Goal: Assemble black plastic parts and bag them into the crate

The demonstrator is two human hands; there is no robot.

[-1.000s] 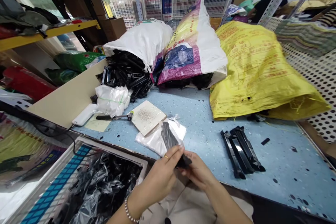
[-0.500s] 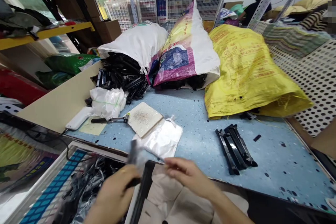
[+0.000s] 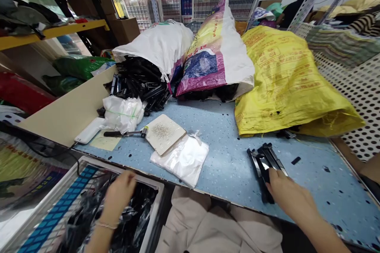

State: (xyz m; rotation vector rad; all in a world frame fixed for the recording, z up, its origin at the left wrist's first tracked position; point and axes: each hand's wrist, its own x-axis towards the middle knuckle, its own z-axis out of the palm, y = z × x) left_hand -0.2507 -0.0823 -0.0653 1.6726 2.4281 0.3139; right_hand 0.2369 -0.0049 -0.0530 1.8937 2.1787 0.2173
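Observation:
My left hand (image 3: pixel 120 195) reaches down into the white crate (image 3: pixel 152 221) at the lower left, over a heap of black parts in clear plastic bags (image 3: pixel 95 221); its fingers are hidden behind the back of the hand. My right hand (image 3: pixel 286 191) lies on a small stack of long black plastic parts (image 3: pixel 261 160) on the blue table (image 3: pixel 225 158), fingers curled over their near ends. A pile of clear plastic bags (image 3: pixel 182 158) lies in the middle of the table.
Three big sacks stand at the back: a white sack (image 3: pixel 157 43) spilling black parts (image 3: pixel 139 85), a pink and white sack (image 3: pixel 213 51), a yellow sack (image 3: pixel 285 79). A white tile (image 3: pixel 163 132), a small hammer (image 3: pixel 124 133) and a bundle of bags (image 3: pixel 123 112) lie at left. Perforated panel (image 3: pixel 356 95) at right.
The bagged black part that both hands held went left and down into the crate with my left hand. My right hand moved right, onto the stack of black parts.

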